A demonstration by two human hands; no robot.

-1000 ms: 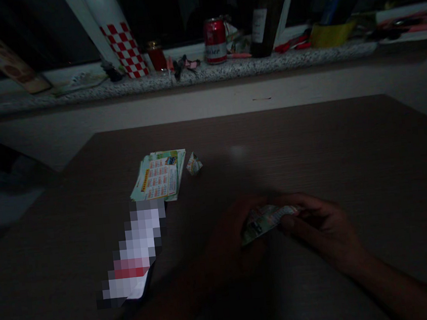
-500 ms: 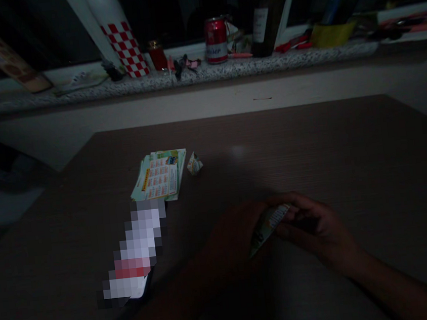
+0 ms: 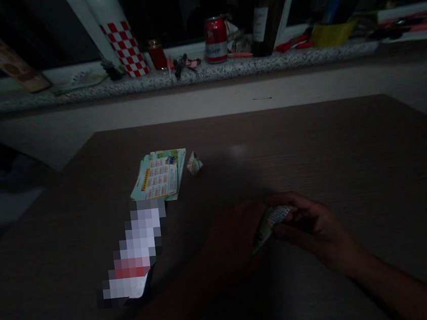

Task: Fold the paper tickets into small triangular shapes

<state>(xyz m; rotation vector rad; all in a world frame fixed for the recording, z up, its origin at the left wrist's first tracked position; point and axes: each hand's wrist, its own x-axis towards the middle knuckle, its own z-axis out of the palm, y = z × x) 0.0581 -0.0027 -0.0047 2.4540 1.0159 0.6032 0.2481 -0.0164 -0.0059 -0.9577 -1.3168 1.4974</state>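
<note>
Low over the table, a small folded piece of printed paper (image 3: 269, 227), greenish with lettering, is held between both hands. My left hand (image 3: 236, 234) is closed around its left side, the back of the hand covering much of it. With thumb and fingers, my right hand (image 3: 315, 225) pinches its upper right end. Farther left lies a stack of printed cards (image 3: 159, 176), the top one bearing a grid of orange and white blocks. Beside the stack stands a small folded paper shape (image 3: 194, 164) with pointed corners.
A lit phone (image 3: 134, 255), its screen blurred out, lies left of my forearm on the wooden table (image 3: 311, 144). Behind, a granite sill (image 3: 189, 76) carries a red can (image 3: 215, 40), a dark bottle (image 3: 263, 22), a checkered bottle (image 3: 125, 47) and small clutter.
The folded paper has tilted slightly and less of its lower left part shows behind my left hand. Both hands have stayed almost in place.
</note>
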